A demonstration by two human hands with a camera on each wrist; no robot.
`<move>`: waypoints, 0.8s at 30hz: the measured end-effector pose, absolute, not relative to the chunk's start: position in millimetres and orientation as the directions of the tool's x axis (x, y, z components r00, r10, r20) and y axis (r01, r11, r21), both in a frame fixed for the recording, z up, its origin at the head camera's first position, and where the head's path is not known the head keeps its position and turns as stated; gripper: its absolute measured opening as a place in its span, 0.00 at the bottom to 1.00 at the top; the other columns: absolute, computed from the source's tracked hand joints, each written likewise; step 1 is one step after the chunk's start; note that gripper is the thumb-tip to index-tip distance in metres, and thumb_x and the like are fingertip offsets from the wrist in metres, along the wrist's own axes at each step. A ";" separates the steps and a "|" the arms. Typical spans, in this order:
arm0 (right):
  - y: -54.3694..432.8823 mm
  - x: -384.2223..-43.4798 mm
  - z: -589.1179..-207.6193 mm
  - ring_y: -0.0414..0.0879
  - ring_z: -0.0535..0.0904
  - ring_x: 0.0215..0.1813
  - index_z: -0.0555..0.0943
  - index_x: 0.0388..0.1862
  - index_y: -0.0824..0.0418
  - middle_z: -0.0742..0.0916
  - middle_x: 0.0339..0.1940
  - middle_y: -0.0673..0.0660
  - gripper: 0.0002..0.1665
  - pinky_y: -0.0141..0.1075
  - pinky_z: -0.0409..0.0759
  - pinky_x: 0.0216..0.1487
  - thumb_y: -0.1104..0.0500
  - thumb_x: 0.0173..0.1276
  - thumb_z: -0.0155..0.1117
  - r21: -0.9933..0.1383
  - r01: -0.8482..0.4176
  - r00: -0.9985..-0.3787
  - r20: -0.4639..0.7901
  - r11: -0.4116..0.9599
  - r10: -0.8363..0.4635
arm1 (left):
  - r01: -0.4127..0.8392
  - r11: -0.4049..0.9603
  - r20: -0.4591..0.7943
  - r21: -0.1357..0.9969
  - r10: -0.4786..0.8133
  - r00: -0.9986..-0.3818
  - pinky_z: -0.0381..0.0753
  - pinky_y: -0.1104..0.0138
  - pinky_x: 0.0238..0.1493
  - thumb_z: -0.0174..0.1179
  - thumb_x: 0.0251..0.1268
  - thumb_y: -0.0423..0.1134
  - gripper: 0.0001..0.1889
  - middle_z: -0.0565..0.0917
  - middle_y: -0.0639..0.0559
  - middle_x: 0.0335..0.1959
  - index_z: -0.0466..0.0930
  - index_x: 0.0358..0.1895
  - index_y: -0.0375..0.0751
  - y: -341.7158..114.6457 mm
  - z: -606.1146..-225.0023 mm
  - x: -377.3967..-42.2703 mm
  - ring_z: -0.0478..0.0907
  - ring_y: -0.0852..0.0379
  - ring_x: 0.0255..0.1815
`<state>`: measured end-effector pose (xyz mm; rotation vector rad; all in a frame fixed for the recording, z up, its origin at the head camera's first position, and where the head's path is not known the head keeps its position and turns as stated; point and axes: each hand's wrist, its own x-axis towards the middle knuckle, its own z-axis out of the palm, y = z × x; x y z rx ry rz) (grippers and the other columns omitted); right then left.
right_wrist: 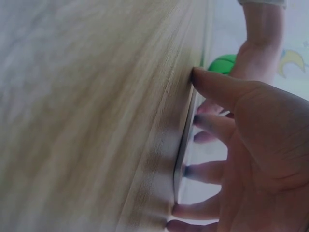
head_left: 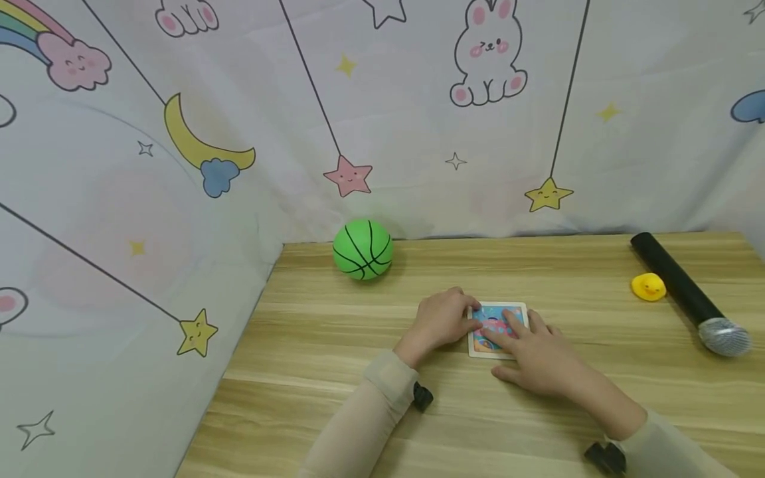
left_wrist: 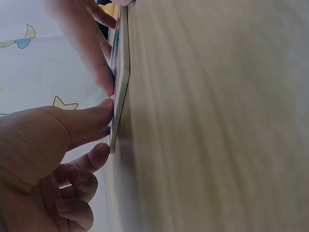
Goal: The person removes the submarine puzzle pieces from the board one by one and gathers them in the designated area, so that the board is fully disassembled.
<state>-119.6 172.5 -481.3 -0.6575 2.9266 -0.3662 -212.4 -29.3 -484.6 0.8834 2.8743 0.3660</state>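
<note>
My left grip (head_left: 439, 320) was bent, touching the left edge of a picture card (head_left: 493, 322) on the table (head_left: 287, 372); I couldn't tell if it pinched. My right grip (head_left: 544, 352) was spread wide on top, holding nothing.

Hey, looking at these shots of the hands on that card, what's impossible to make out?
- Part of the picture card's print: head view, covered by the right hand's fingers.
- The card's underside: head view, turned toward the tabletop.
- Much of the green ball: right wrist view, hidden behind both hands.
- Upper part of the printed pink-footed figure: head view, cut off by the top edge.
</note>
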 end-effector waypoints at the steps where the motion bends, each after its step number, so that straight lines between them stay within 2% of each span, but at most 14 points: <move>1: 172.8 -119.9 -481.4 0.82 0.58 0.74 0.72 0.78 0.42 0.70 0.77 0.70 0.40 0.76 0.65 0.59 0.34 0.70 0.67 -0.259 -0.406 -0.899 -0.063 0.877 -0.434 | 0.540 0.795 -0.033 0.277 0.569 -0.821 0.72 0.70 0.27 0.70 0.67 0.56 0.18 0.79 0.63 0.36 0.89 0.55 0.57 -29.0 -484.5 -213.7 0.73 0.66 0.29; 5: 173.6 -120.3 -481.4 0.82 0.58 0.74 0.72 0.78 0.41 0.70 0.77 0.70 0.40 0.76 0.65 0.59 0.33 0.70 0.66 -0.254 -0.404 -0.897 -0.077 0.879 -0.435 | 0.538 0.766 -0.036 0.352 0.585 -0.810 0.72 0.71 0.27 0.72 0.66 0.54 0.17 0.77 0.64 0.32 0.88 0.52 0.53 -29.4 -485.5 -218.6 0.72 0.66 0.29; 9: 173.1 -120.2 -480.4 0.81 0.58 0.74 0.72 0.78 0.41 0.69 0.78 0.70 0.40 0.75 0.66 0.59 0.33 0.71 0.65 -0.251 -0.410 -0.893 -0.083 0.877 -0.442 | 0.519 0.758 -0.051 0.394 0.582 -0.812 0.72 0.70 0.30 0.73 0.65 0.52 0.16 0.77 0.63 0.34 0.88 0.51 0.52 -30.5 -488.3 -222.6 0.72 0.65 0.31; 17: 172.5 -120.8 -480.7 0.82 0.57 0.75 0.72 0.78 0.41 0.69 0.78 0.70 0.39 0.75 0.65 0.60 0.33 0.71 0.65 -0.266 -0.401 -0.895 -0.092 0.877 -0.437 | 0.522 0.770 -0.063 0.367 0.581 -0.811 0.73 0.70 0.34 0.73 0.65 0.51 0.16 0.77 0.62 0.37 0.87 0.52 0.51 -29.3 -483.7 -224.5 0.73 0.65 0.35; 24: 173.0 -120.7 -481.3 0.81 0.57 0.74 0.73 0.78 0.41 0.70 0.77 0.70 0.39 0.76 0.65 0.60 0.33 0.70 0.66 -0.259 -0.403 -0.896 -0.082 0.878 -0.436 | 0.516 0.777 -0.064 0.360 0.572 -0.818 0.78 0.67 0.44 0.73 0.65 0.51 0.16 0.81 0.59 0.47 0.87 0.53 0.52 -29.8 -482.3 -222.8 0.79 0.63 0.46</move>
